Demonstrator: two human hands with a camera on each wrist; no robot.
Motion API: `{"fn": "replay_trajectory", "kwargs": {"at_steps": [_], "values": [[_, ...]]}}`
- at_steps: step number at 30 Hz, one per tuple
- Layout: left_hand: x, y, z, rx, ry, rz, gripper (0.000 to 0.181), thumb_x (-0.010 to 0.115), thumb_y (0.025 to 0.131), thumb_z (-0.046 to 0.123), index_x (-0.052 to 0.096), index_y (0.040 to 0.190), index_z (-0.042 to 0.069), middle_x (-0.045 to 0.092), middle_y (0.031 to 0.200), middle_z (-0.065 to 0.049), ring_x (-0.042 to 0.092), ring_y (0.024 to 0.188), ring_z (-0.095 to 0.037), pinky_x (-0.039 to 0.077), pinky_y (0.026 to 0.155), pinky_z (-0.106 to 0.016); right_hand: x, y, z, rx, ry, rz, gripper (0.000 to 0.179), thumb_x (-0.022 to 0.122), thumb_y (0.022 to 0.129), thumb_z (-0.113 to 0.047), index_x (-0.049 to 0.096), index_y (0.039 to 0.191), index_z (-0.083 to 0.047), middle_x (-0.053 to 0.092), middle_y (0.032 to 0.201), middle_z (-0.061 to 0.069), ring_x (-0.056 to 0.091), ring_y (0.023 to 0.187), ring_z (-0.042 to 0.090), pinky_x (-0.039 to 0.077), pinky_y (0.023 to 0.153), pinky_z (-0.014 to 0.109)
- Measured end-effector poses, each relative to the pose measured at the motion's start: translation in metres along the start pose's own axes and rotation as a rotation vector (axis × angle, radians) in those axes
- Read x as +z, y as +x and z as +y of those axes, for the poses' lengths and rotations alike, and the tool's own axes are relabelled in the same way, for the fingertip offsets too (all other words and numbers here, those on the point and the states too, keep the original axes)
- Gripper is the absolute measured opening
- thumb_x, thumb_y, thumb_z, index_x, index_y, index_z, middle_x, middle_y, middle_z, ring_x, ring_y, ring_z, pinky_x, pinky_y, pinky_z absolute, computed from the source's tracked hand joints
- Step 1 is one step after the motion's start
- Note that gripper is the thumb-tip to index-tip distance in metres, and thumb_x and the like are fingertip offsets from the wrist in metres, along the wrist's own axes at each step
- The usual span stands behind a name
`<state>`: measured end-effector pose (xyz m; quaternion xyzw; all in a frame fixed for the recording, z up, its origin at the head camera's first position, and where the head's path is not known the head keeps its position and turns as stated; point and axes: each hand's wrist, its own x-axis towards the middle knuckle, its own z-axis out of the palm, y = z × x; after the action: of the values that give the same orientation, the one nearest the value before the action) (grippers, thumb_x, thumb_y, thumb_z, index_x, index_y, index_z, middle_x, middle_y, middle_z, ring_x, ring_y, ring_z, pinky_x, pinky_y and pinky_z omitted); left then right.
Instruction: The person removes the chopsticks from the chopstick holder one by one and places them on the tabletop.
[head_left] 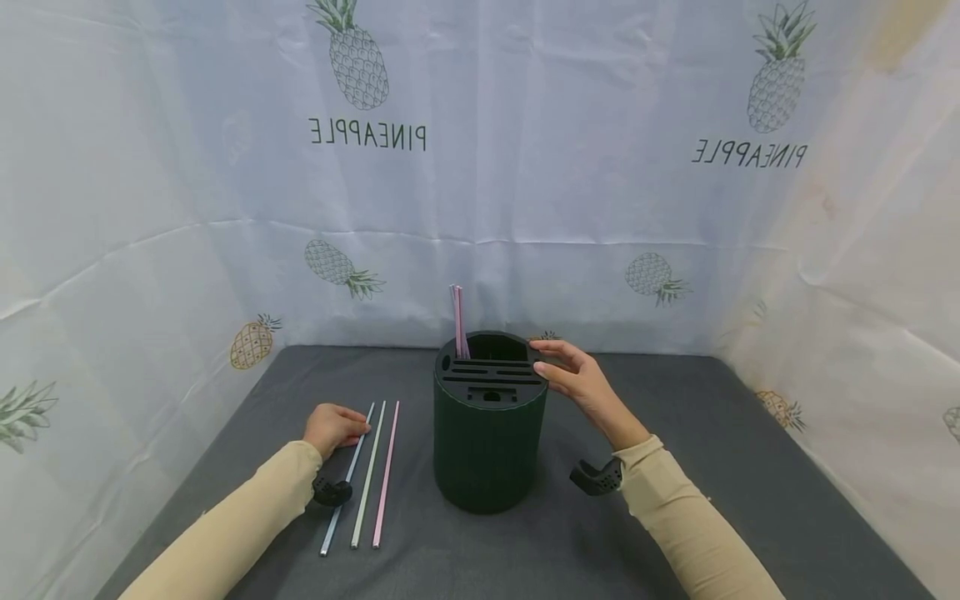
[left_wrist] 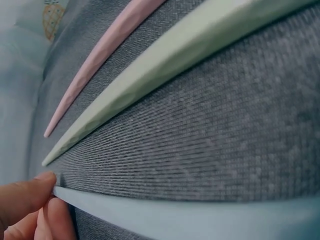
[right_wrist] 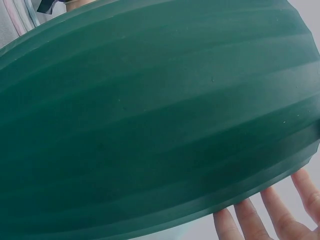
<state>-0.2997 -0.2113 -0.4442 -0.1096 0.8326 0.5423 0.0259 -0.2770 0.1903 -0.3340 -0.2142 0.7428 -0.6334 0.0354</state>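
My left hand (head_left: 337,427) pinches a light blue chopstick (left_wrist: 150,212) near its thin end, between thumb and fingers. That chopstick lies along the dark cloth. Beside it, a pale green chopstick (head_left: 370,475) and a pink chopstick (head_left: 386,475) lie roughly parallel, to its right. A round dark green utensil holder (head_left: 487,454) with a slotted black top stands upright to their right. Several thin chopsticks (head_left: 458,321), pink ones among them, stick up from its back left. My right hand (head_left: 577,379) rests at the holder's right rim, fingers spread and fairly straight against its side.
A dark grey cloth (head_left: 637,517) covers the table. White curtains (head_left: 525,183) with printed pineapples hang behind the table and along both sides. Each wrist wears a black strap mount (head_left: 597,477).
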Motion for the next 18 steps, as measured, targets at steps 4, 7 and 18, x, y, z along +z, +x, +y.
{"fn": "replay_trajectory", "kwargs": {"at_steps": [4,7,18], "values": [[0.0007,-0.0012,-0.0002,0.008,0.025,0.008,0.026,0.074,0.079,-0.004,0.068,0.103,-0.013,0.070,0.090,-0.018,0.061,0.061,-0.008,0.058,0.057,-0.025,0.0000,-0.0003,-0.0006,-0.002,-0.005,-0.002,0.048,0.060,0.097,-0.024,0.046,0.141,-0.011,0.039,0.149,0.010,0.039,0.137,0.032,0.036,0.110,0.057],[0.0009,-0.0018,0.0001,0.010,0.033,0.010,0.025,0.074,0.079,-0.004,0.068,0.102,-0.012,0.069,0.092,-0.019,0.061,0.061,-0.008,0.058,0.057,-0.025,0.0003,-0.0004,-0.0008,0.002,-0.005,0.002,0.048,0.061,0.097,-0.024,0.047,0.141,-0.012,0.040,0.149,0.010,0.040,0.137,0.032,0.037,0.110,0.057],[-0.0048,-0.0048,0.0061,0.002,-0.036,-0.026,0.034,0.072,0.082,-0.002,0.062,0.112,-0.014,0.068,0.097,-0.018,0.063,0.068,-0.009,0.058,0.062,-0.025,0.0003,0.0005,-0.0004,0.007,0.001,0.008,0.048,0.061,0.096,-0.025,0.047,0.141,-0.012,0.040,0.148,0.009,0.040,0.136,0.031,0.037,0.109,0.056]]}}
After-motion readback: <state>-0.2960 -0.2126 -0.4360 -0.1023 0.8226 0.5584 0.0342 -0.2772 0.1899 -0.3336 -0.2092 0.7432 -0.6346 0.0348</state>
